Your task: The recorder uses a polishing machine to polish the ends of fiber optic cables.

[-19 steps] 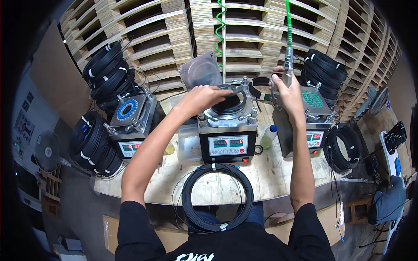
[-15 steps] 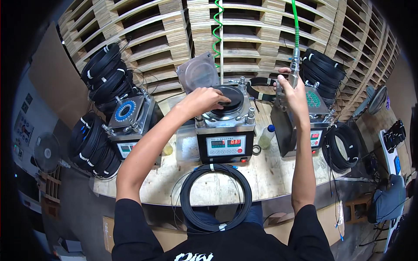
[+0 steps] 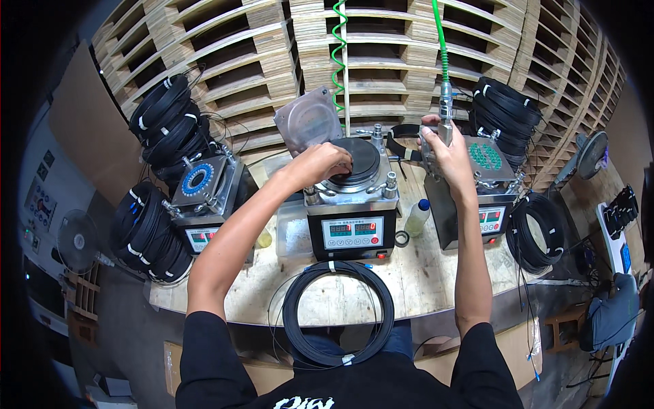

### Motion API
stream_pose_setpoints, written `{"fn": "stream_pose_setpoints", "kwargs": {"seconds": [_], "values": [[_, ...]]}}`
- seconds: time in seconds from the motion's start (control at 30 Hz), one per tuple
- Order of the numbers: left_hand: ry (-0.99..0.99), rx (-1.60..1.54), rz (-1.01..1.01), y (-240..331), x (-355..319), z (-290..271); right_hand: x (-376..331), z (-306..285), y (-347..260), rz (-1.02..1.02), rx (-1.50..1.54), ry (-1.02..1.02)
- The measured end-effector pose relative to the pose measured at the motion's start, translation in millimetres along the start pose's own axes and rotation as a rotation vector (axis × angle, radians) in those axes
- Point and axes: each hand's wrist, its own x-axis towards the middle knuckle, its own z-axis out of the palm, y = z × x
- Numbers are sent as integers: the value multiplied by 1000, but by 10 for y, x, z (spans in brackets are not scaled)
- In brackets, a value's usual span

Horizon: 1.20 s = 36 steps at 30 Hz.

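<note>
My left hand is at the left rim of a black round pad on the middle polishing machine. Its fingers are bent and pinched together at the pad's edge; their tips are partly hidden. Raised to the right of that machine, my right hand grips a metal air blow gun, which hangs from a green air hose. Leaning back behind the pad is a square metal plate. A coil of black cable lies at the table's front edge, partly over my lap.
Left stands a second machine with a blue ring of connectors; right, a third with green ones. Black cable coils are stacked at both sides. A blue-capped bottle and a clear tray flank the middle machine. Wooden pallets stand behind.
My left hand has drawn back from over the pad to its left rim, fingers curling in. The blow gun in my right hand has shifted left. The middle machine's display digits have changed.
</note>
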Motion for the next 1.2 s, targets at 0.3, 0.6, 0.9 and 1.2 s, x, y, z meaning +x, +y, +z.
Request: {"fn": "stream_pose_setpoints", "kwargs": {"seconds": [0.3, 0.6, 0.9, 1.2], "values": [[9, -48, -106, 70, -59, 16, 298, 221, 100, -6, 83, 10], [916, -211, -548, 42, -503, 31, 1811, 580, 1001, -176, -335, -9], [778, -353, -692, -628, -802, 588, 2408, 856, 1917, 46, -824, 33], [751, -380, -745, -692, -879, 743, 1200, 259, 1694, -150, -430, -29]]}}
